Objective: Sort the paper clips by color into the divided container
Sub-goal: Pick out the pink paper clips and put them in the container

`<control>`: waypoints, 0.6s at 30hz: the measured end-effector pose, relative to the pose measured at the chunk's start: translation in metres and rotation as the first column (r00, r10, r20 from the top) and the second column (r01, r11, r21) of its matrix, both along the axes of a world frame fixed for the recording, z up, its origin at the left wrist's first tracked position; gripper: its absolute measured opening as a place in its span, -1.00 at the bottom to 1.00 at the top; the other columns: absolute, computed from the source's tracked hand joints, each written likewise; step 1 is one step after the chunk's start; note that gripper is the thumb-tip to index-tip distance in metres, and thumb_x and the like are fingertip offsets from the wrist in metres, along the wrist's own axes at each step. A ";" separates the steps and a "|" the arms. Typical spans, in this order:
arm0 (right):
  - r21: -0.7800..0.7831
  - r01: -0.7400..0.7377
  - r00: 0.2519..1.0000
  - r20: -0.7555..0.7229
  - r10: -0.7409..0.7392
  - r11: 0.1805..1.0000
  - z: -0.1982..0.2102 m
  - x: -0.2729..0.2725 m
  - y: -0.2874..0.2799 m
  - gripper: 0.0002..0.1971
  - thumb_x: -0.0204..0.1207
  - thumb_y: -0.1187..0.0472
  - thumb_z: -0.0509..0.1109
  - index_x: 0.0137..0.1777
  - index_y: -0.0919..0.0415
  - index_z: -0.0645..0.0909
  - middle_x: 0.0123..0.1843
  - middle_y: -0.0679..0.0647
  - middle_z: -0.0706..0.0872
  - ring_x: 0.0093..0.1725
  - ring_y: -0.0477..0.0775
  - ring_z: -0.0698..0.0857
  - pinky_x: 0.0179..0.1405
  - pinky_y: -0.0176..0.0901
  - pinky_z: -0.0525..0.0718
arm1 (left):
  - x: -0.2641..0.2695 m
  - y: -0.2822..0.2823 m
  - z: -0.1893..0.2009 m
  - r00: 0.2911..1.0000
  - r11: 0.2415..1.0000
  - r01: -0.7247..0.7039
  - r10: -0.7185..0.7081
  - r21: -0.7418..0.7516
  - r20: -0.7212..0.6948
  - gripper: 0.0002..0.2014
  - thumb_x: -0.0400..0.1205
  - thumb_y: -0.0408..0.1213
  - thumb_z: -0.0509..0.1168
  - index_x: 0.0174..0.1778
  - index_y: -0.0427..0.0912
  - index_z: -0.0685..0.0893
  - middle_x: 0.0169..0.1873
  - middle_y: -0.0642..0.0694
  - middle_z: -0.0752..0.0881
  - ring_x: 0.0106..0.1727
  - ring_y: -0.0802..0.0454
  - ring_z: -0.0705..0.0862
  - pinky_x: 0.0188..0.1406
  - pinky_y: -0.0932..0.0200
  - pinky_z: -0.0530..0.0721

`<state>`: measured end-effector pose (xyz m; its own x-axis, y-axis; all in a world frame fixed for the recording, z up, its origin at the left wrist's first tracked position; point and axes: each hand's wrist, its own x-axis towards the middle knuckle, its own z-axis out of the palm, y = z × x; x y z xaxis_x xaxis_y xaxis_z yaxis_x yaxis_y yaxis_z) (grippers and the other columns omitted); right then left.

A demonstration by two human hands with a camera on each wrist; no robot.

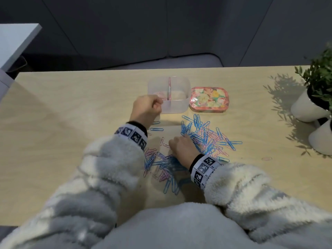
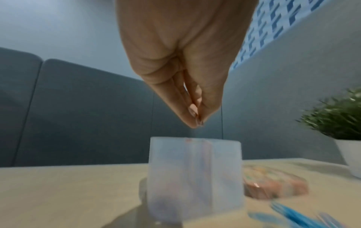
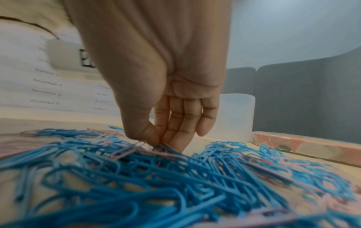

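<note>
A translucent divided container (image 1: 177,107) (image 2: 195,177) (image 3: 236,117) stands mid-table, with a few pink clips (image 1: 160,94) in its left compartment. My left hand (image 1: 159,103) (image 2: 198,123) hovers over that compartment's near-left corner, its fingertips pinching what looks like a pink paper clip, mostly hidden. Mixed blue and pink paper clips (image 1: 206,139) (image 3: 156,177) lie loose in front of the container, with more (image 1: 161,166) between my wrists. My right hand (image 1: 179,139) (image 3: 159,142) reaches down onto the pile, thumb and forefinger pinching a pink clip (image 3: 129,150) at its top.
The container's floral lid (image 1: 209,99) (image 2: 273,183) lies right of it. Two white plant pots (image 1: 305,108) (image 1: 321,137) stand at the table's right edge. A lone pink clip (image 1: 266,158) lies apart on the right. The far table edge is just behind the container.
</note>
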<state>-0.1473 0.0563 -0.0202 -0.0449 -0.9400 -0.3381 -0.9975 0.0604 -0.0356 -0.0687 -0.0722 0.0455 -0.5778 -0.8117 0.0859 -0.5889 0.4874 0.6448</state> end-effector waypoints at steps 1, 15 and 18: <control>0.003 -0.002 1.000 0.014 0.002 1.000 0.000 -0.002 -0.001 -0.84 0.52 0.45 0.23 -0.04 0.25 0.58 -0.03 0.18 0.73 -0.01 0.22 0.71 0.30 0.06 0.44 | -0.007 -0.011 0.008 1.000 1.000 -0.020 0.020 -0.003 -0.013 -0.77 0.51 -0.45 0.21 -0.06 -0.23 0.76 -0.14 -0.16 0.81 -0.14 -0.05 0.72 0.04 0.15 0.69; -0.184 0.512 0.630 0.744 -0.221 0.839 0.062 -0.051 -0.054 -0.87 0.45 0.36 0.35 -0.30 0.20 0.62 -0.31 -0.01 0.63 -0.29 -0.07 0.56 -0.22 -0.24 0.58 | -0.009 -0.040 -0.006 0.972 0.989 -0.124 0.136 0.074 -0.190 -0.78 0.60 -0.39 0.16 -0.03 -0.22 0.72 -0.07 -0.15 0.77 0.00 -0.05 0.70 0.03 0.16 0.65; -0.269 0.557 0.628 0.755 -0.187 0.786 0.072 -0.057 -0.090 -0.89 0.38 0.36 0.29 -0.31 0.22 0.61 -0.35 0.10 0.63 -0.30 0.04 0.56 -0.25 -0.08 0.55 | 0.019 -0.014 -0.021 0.978 0.987 -0.125 0.141 0.105 -0.155 -0.80 0.59 -0.38 0.19 -0.03 -0.21 0.73 -0.06 -0.13 0.77 -0.02 -0.01 0.67 0.03 0.12 0.62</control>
<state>-0.2043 -0.0339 0.0523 -0.3680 -0.9297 0.0170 -0.5736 0.2126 -0.7911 -0.0501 -0.0858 0.0241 -0.4489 -0.8892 0.0886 -0.5289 0.3443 0.7758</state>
